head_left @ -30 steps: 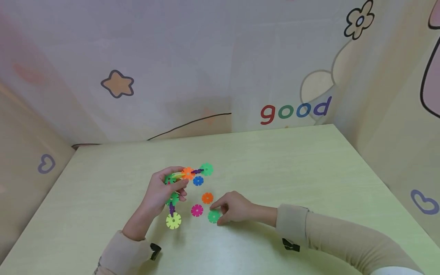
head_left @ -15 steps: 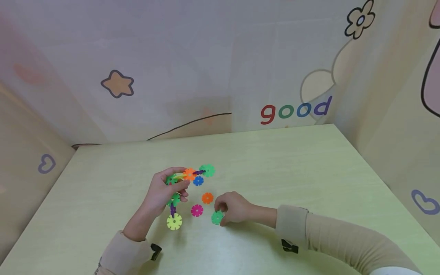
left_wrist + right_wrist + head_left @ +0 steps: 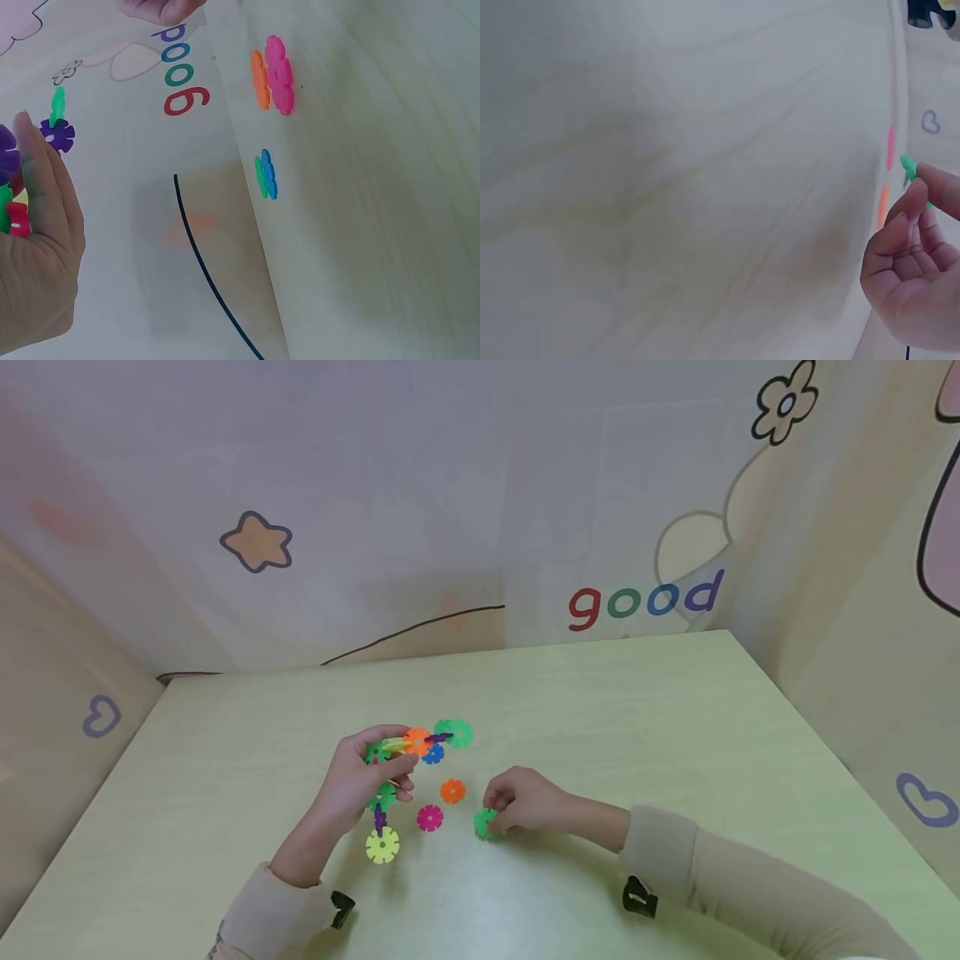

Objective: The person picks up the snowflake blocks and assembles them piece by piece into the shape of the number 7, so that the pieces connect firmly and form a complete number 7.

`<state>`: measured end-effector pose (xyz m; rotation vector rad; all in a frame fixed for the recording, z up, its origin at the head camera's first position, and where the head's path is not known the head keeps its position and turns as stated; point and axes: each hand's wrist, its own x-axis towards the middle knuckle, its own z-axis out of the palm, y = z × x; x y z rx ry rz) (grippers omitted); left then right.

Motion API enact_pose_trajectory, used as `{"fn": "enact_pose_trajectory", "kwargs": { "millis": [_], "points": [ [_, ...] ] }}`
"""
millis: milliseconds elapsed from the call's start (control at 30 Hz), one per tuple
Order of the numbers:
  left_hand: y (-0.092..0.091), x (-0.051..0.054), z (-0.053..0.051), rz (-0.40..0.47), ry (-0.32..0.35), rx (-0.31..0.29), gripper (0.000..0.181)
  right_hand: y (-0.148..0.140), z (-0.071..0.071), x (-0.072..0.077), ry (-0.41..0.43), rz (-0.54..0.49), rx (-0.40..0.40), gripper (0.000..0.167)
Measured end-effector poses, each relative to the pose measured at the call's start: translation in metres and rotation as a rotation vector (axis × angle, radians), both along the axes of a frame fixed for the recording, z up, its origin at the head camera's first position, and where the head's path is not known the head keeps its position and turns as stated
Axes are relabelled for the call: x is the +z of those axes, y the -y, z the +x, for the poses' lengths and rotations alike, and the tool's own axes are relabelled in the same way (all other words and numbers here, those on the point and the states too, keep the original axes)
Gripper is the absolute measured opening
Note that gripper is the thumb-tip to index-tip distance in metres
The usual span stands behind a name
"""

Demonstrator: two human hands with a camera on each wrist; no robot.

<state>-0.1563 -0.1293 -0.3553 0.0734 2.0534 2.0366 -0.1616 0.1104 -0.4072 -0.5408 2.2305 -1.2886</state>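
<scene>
My left hand [image 3: 347, 785] grips a chain of snowflake discs [image 3: 417, 742] slotted together, in green, yellow, orange and purple, with a red bit showing by the thumb. A yellow disc [image 3: 382, 845] hangs at its near end; a green one [image 3: 461, 733] forms the other. Part of the chain is hidden behind my fingers. With thumb and fingers, my right hand [image 3: 528, 800] pinches a loose green disc [image 3: 484, 823], also seen edge-on in the right wrist view. Between the hands lie a pink disc [image 3: 430, 817] and an orange disc [image 3: 452, 791].
On the pale wooden table [image 3: 615, 718], a blue disc [image 3: 268, 174] lies close to another green disc [image 3: 260, 177], partly behind the chain in the head view. Printed curtains [image 3: 420, 510] stand behind the table and at both sides.
My right hand has drawn the green disc to the right, away from the pink and orange discs, and lifted it slightly. The left hand's chain has shifted a little right, uncovering another green disc.
</scene>
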Motion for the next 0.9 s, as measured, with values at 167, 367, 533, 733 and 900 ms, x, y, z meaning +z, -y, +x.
{"fn": "enact_pose_trajectory", "kwargs": {
  "millis": [167,367,533,733,900],
  "points": [
    [-0.001,0.001,0.001,0.003,-0.001,-0.01,0.043,-0.008,0.002,0.004,0.03,-0.061,-0.029,0.01],
    [-0.001,0.001,0.002,0.011,-0.017,-0.022,0.043,-0.015,0.002,0.011,0.041,-0.104,-0.056,0.01],
    [-0.002,0.0,0.003,0.004,-0.037,-0.029,0.043,-0.019,0.003,0.018,0.025,-0.127,-0.07,0.012],
    [-0.004,-0.001,0.005,0.01,-0.035,-0.033,0.043,-0.025,0.002,0.028,0.024,-0.163,-0.122,0.013],
    [-0.006,0.0,0.006,0.021,-0.028,-0.043,0.043,-0.028,0.003,0.034,-0.007,-0.194,-0.168,0.013]
  ]
}}
